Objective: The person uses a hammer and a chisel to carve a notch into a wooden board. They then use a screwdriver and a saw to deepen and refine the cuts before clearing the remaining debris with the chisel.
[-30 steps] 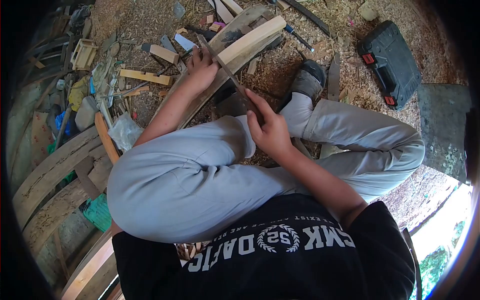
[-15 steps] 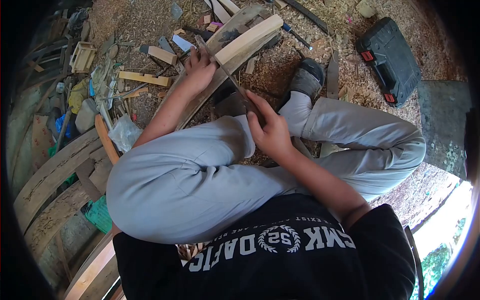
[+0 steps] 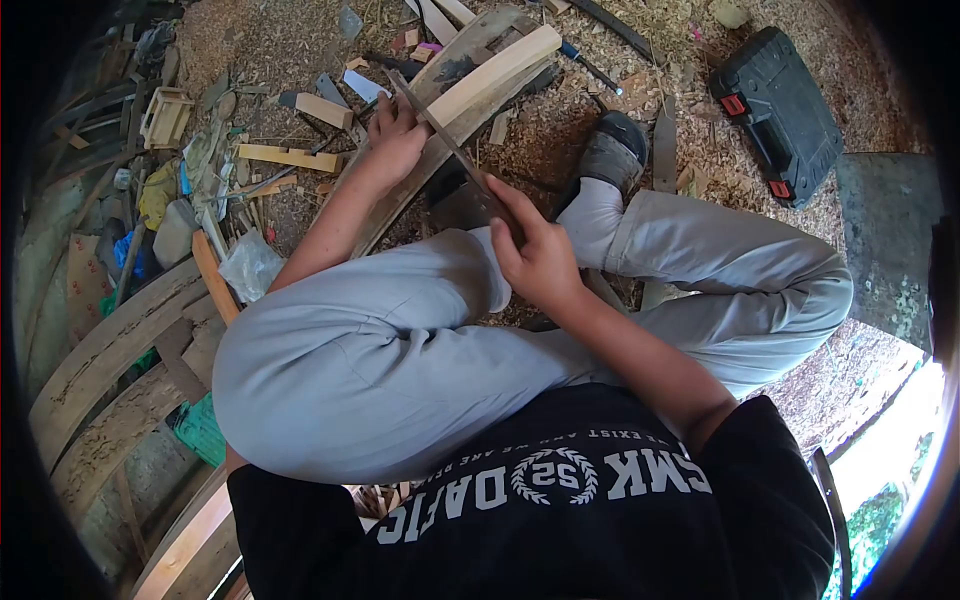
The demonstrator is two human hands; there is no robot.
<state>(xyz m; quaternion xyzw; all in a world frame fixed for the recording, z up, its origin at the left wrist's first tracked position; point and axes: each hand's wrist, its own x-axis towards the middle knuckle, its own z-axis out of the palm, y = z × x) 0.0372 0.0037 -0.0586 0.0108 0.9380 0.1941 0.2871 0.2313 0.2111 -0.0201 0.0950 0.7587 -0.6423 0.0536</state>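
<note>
My right hand (image 3: 537,250) is wrapped round the near end of a long, narrow saw (image 3: 455,148). The blade runs up and left across the near end of a pale wooden block (image 3: 495,75). Beneath the block lies a worn wooden plank (image 3: 395,200), slanting from my legs to the top of the view. My left hand (image 3: 397,140) rests at the near end of the block, left of the blade, with its fingers bent; the block's end there is partly hidden by the fingers.
A black tool case (image 3: 775,115) lies at the upper right. Left of the plank are a notched wood strip (image 3: 290,157), another saw blade (image 3: 363,84) and a plastic bag (image 3: 250,265). My shoe (image 3: 613,155) is right of the plank. Curved timbers (image 3: 110,350) lie at the left.
The saw and my right hand have shifted very slightly up and left. My left hand keeps its place at the block, and the whole view has moved a little.
</note>
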